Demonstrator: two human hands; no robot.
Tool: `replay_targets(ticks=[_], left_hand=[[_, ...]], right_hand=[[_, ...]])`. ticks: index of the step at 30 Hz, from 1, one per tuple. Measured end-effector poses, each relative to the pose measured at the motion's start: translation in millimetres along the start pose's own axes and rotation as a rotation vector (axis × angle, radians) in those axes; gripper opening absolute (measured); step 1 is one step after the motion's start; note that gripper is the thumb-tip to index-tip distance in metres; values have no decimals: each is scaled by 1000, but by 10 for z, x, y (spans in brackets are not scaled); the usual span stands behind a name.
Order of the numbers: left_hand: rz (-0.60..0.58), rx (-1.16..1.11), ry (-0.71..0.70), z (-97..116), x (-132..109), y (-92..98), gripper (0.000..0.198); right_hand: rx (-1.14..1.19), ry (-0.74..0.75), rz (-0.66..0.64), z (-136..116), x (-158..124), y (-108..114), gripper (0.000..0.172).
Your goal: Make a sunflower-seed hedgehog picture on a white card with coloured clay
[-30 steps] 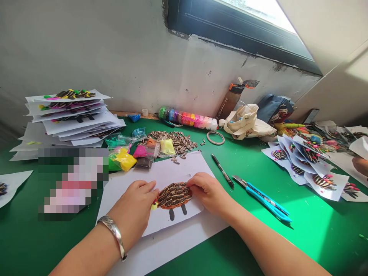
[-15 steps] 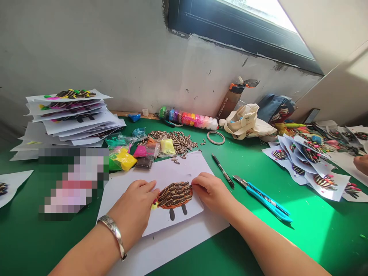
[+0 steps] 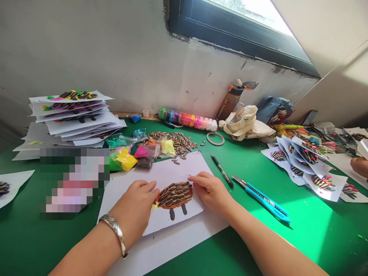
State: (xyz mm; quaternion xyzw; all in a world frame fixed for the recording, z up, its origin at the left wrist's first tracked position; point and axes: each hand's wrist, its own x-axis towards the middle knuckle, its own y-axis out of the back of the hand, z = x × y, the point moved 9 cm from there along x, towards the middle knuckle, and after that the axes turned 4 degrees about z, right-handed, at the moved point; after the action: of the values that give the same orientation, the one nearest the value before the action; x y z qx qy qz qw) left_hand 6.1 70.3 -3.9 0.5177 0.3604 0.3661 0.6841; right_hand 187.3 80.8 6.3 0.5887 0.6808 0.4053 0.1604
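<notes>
Head view: left hand (image 3: 133, 209) and right hand (image 3: 211, 193), fingers (image 3: 198, 179) together, partly hide seed-covered clay (image 3: 174, 195).

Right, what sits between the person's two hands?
The head view shows an orange clay oval covered in sunflower seeds on white paper, between the left hand and right hand.

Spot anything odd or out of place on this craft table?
Loose sunflower seeds lie heaped straight on the green mat, not in a bag or dish, and a few strays sit by the top edge of the paper. The plaster under the window also looks chipped.
</notes>
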Motion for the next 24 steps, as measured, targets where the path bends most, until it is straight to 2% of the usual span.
replay_targets(ticks=[8, 13, 18, 21, 24], left_hand=[[2, 7, 8, -13, -11, -12, 46], [-12, -4, 18, -26, -10, -28, 48], [-31, -44, 19, 4, 3, 7, 46], [-24, -57, 27, 15, -2, 39, 44], [5, -64, 20, 27, -18, 64, 42]], right_hand=[[18, 13, -38, -50, -7, -41, 33], [48, -35, 21, 36, 26, 52, 30], [-108, -9, -18, -41, 341, 108, 24], [-331, 45, -92, -189, 604, 0, 24], [-411, 96, -117, -313, 799, -174, 23]])
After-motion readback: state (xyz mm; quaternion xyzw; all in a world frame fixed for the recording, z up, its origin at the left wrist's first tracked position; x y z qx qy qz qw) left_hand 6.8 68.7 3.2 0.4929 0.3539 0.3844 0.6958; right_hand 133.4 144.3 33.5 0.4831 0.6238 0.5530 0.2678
